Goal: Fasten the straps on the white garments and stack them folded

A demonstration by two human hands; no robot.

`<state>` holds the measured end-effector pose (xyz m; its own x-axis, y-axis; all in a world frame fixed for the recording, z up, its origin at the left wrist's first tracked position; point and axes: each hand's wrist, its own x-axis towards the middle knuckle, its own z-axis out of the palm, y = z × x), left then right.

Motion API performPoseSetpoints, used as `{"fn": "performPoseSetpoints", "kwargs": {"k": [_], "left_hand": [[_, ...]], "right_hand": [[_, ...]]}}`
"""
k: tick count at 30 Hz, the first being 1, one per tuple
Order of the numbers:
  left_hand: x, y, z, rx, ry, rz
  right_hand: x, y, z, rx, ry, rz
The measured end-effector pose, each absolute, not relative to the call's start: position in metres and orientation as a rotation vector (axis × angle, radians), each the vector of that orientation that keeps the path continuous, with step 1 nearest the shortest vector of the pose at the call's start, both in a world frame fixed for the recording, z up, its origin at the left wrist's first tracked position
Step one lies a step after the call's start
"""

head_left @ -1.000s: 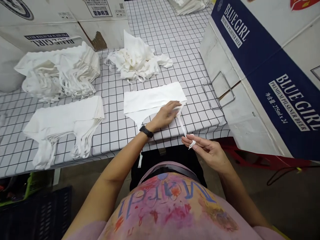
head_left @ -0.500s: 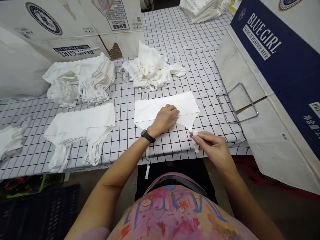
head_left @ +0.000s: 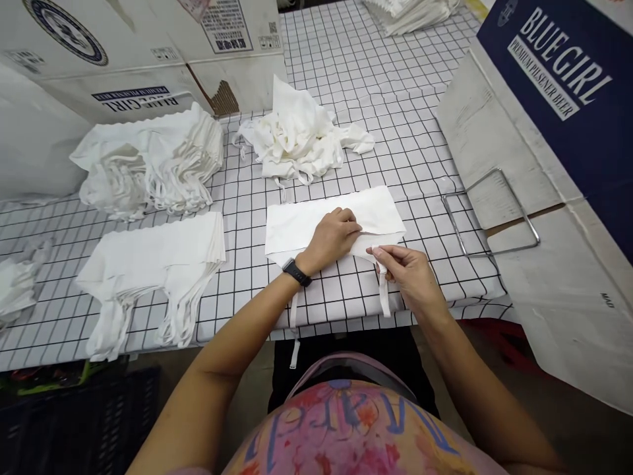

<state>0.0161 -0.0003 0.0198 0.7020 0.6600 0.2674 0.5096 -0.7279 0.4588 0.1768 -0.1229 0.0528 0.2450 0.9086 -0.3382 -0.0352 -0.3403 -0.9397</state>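
Observation:
A white folded garment (head_left: 297,224) lies flat on the checked table (head_left: 376,138) in front of me. My left hand (head_left: 333,237), with a black watch on the wrist, presses down on its middle with curled fingers. My right hand (head_left: 408,274) pinches the garment's white strap (head_left: 384,290) near its right corner; the strap's end hangs toward the table edge. A second strap (head_left: 294,323) dangles over the edge below my left wrist.
A neat pile of folded white garments (head_left: 158,247) lies at the left, a taller stack (head_left: 148,165) behind it, a loose heap (head_left: 297,138) at the centre back. A wire frame (head_left: 489,211) and cardboard boxes (head_left: 558,132) stand at the right; more boxes (head_left: 123,53) at the back left.
My right hand has brought the strap from off the table edge up onto the garment's right corner. My left hand stays pressed on the garment, its fingers now curled.

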Motion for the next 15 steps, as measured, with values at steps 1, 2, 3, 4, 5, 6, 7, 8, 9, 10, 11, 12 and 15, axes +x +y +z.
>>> {"fn": "performPoseSetpoints", "kwargs": {"k": [1, 2, 3, 4, 5, 6, 7, 8, 9, 10, 11, 12, 15], "left_hand": [[0.016, 0.001, 0.019, 2.541, 0.905, 0.614], [0.016, 0.002, 0.018, 2.532, 0.899, 0.623], [0.016, 0.002, 0.017, 2.531, 0.896, 0.627], [0.016, 0.003, 0.016, 2.539, 0.896, 0.626], [0.016, 0.003, 0.015, 2.554, 0.897, 0.622], [0.016, 0.002, 0.015, 2.574, 0.896, 0.618], [0.017, 0.002, 0.015, 2.598, 0.891, 0.616], [0.017, 0.002, 0.015, 2.624, 0.879, 0.616], [0.018, 0.001, 0.014, 2.648, 0.866, 0.618], [0.018, 0.001, 0.014, 2.670, 0.851, 0.621], [0.018, 0.001, 0.014, 2.686, 0.837, 0.623], [0.019, 0.000, 0.014, 2.697, 0.825, 0.626], [0.019, 0.000, 0.013, 2.715, 0.800, 0.633]], "right_hand": [[0.176, -0.120, 0.053, -1.586, -0.845, 1.262], [0.176, -0.117, 0.053, -1.597, -0.852, 1.272], [0.176, -0.114, 0.053, -1.606, -0.859, 1.289], [0.176, -0.111, 0.054, -1.613, -0.868, 1.312], [0.176, -0.108, 0.054, -1.617, -0.883, 1.335], [0.176, -0.104, 0.054, -1.620, -0.904, 1.350], [0.176, -0.100, 0.054, -1.623, -0.931, 1.360], [0.177, -0.097, 0.054, -1.630, -0.962, 1.364], [0.177, -0.093, 0.054, -1.639, -0.992, 1.369], [0.178, -0.090, 0.054, -1.650, -1.015, 1.376], [0.179, -0.086, 0.053, -1.663, -1.028, 1.385], [0.180, -0.083, 0.053, -1.673, -1.034, 1.394], [0.182, -0.077, 0.050, -1.691, -1.049, 1.392]]}}
